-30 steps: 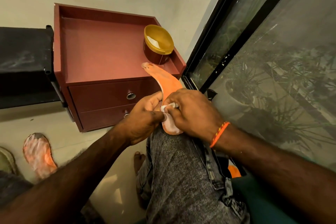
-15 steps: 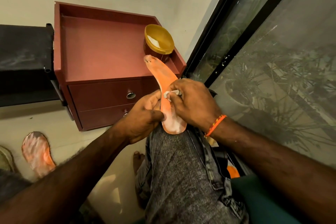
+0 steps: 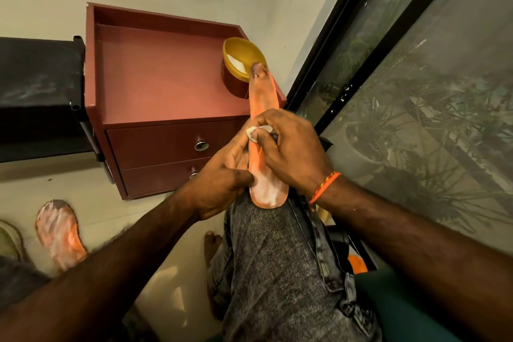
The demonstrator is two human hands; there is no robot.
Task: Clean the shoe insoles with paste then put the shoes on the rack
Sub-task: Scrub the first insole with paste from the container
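On knee: left hand (image 3: 222, 186) grips one insole (image 3: 263, 147); right hand (image 3: 288, 147) pinches one cloth (image 3: 256, 132); second insole (image 3: 59, 233) on floor

The middle stretch of the long orange shoe insole (image 3: 262, 97) disappears under the right hand (image 3: 288, 147), which also covers most of the small white wad (image 3: 256, 133) it pinches, so whether that is cloth or tissue cannot be told. The left hand (image 3: 222, 186) hides the insole's edge at 9 o'clock. The insole's dirty toe overlaps the rim of the round yellow-lidded paste tub (image 3: 241, 64) (its label cannot be seen). At 8 o'clock, a second paste-smeared orange insole (image 3: 57, 228) is partly covered by the left forearm, and a pale greenish shoe (image 3: 8, 236) is cut by the frame's edge. A bright orange object (image 3: 358, 264) peeks out at 5 o'clock, unidentifiable.
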